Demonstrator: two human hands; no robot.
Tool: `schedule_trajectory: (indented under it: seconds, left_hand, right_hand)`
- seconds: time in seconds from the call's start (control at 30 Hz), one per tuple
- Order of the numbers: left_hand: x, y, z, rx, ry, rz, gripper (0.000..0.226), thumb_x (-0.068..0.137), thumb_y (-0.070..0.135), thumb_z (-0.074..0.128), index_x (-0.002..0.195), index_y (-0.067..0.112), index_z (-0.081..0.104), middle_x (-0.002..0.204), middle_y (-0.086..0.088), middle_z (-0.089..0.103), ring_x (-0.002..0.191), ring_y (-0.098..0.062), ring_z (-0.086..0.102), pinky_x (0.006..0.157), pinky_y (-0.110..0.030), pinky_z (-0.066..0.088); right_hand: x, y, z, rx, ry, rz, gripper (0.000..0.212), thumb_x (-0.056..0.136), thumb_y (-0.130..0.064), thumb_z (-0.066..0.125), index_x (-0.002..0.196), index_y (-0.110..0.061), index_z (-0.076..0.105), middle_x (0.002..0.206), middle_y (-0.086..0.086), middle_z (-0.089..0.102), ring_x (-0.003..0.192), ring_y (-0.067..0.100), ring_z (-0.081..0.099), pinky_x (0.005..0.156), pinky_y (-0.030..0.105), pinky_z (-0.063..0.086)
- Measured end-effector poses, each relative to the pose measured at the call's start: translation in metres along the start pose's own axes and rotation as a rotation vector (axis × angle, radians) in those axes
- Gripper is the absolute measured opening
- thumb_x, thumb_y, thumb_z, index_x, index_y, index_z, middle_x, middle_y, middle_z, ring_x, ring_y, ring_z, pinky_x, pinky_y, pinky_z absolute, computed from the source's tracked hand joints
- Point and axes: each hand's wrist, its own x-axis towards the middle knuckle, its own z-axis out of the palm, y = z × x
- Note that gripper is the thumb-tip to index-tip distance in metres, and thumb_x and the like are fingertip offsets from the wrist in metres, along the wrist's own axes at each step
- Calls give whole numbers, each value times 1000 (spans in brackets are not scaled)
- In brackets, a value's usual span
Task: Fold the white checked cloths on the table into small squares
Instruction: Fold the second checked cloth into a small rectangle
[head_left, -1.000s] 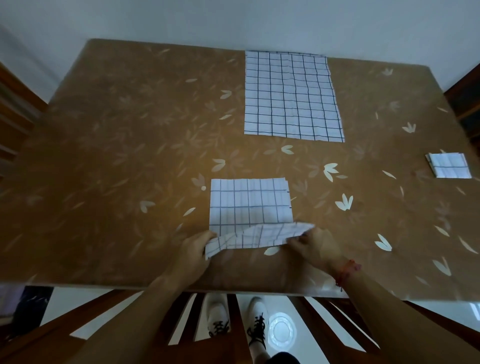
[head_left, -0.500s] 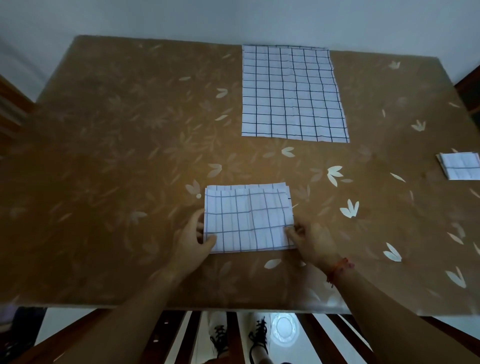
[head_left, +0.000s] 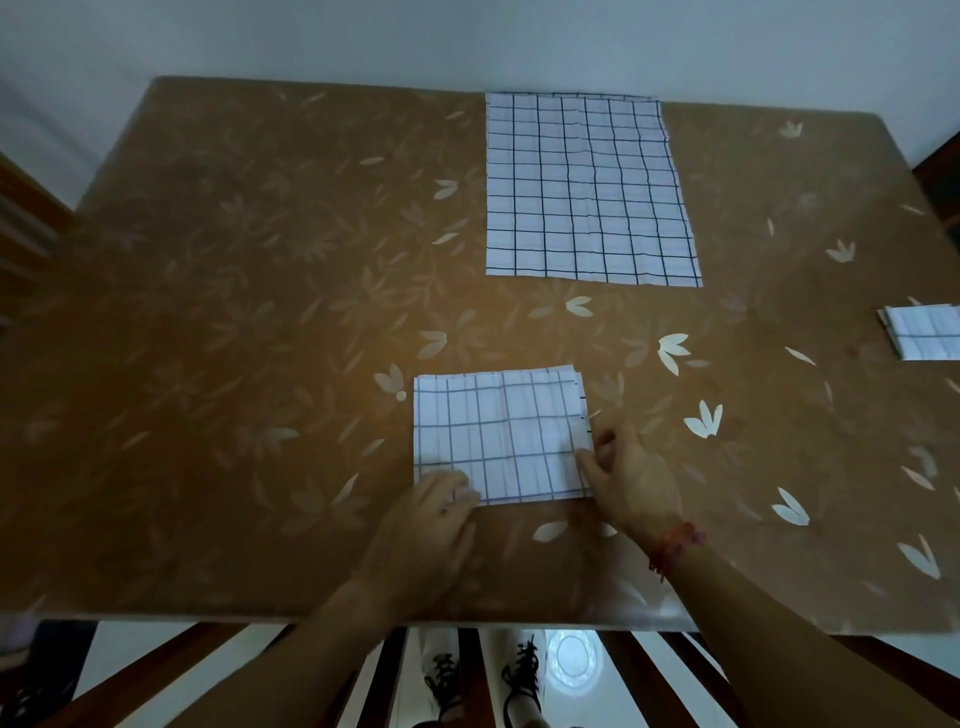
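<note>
Left hand (head_left: 431, 525), right hand (head_left: 631, 478) at cloth (head_left: 498, 431) near edge.

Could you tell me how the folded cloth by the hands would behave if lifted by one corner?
The folded cloth would probably flop and unfold: its layers lie loose, edges stepped at the far side. It looks thin and light, lying flat with soft creases. On the glossy table it may slide.

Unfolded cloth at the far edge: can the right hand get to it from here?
Probably yes: only bare table lies between the right hand and the unfolded cloth, though that hand holds the half-folded cloth.
</note>
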Motion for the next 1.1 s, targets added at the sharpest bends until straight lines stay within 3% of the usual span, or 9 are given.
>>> schedule_trajectory:
  seconds: [0.1,0.2,0.27,0.37,0.53,0.8,0.9,1.0,1.1]
  left_hand:
    - [-15,15,14,51,-66,121,31,90,26,51,114,12,65,122,-6,59,115,-19,52,100,-32,45]
    - [-24,22,22,85,-67,92,37,92,27,46,120,10,63,128,-9,59,121,-22,52,104,-32,40]
    - [-27,21,26,106,-75,52,43,92,27,44,127,7,58,133,-11,56,125,-23,50,106,-34,38]
    - [-29,19,30,110,-98,34,46,94,26,46,134,5,51,137,-12,52,129,-24,46,109,-34,35]
    - [-28,17,30,97,-145,16,46,96,27,41,134,2,50,137,-14,52,130,-25,46,105,-39,43]
    - [-36,8,17,189,-133,-108,52,95,31,37,133,-3,50,141,-20,47,134,-29,42,105,-43,42]
    - [-47,-2,17,228,-196,-109,56,93,32,41,135,-5,47,143,-23,43,135,-30,40,103,-46,44]
    - [-52,-9,18,243,-230,-112,61,92,36,40,139,-3,42,147,-21,38,138,-29,35,105,-46,42]
    - [-54,-10,19,252,-254,-109,64,92,38,41,143,-1,35,151,-19,31,141,-26,28,108,-46,38]
  right_hand:
    - [-18,-5,6,-87,82,-269,33,91,-39,56,118,-20,55,111,2,54,90,20,59,71,32,52]
    - [-42,-12,23,-226,98,-591,44,89,-39,49,123,-12,56,124,12,57,107,28,58,85,41,54]
    - [-56,-14,40,-326,48,-686,53,90,-42,44,131,-10,53,137,17,54,122,33,55,95,45,52]
    - [-67,-15,56,-433,-72,-690,65,91,-47,37,138,-4,49,145,18,46,133,33,46,102,47,47]
    - [-71,-16,60,-507,-174,-613,65,91,-44,37,136,0,51,144,20,47,134,34,45,100,48,48]
    - [-75,-31,56,-501,-154,-645,69,91,-47,33,138,1,49,145,18,46,135,31,44,107,46,42]
    - [-80,-45,61,-474,-162,-718,69,91,-47,30,137,1,50,144,19,48,134,30,46,103,46,46]
    - [-88,-59,71,-430,-196,-788,70,98,-51,16,142,0,35,146,21,45,136,32,42,103,48,45]
    - [-93,-66,79,-432,-260,-797,86,96,-59,-6,146,1,30,150,22,38,140,34,35,110,50,37]
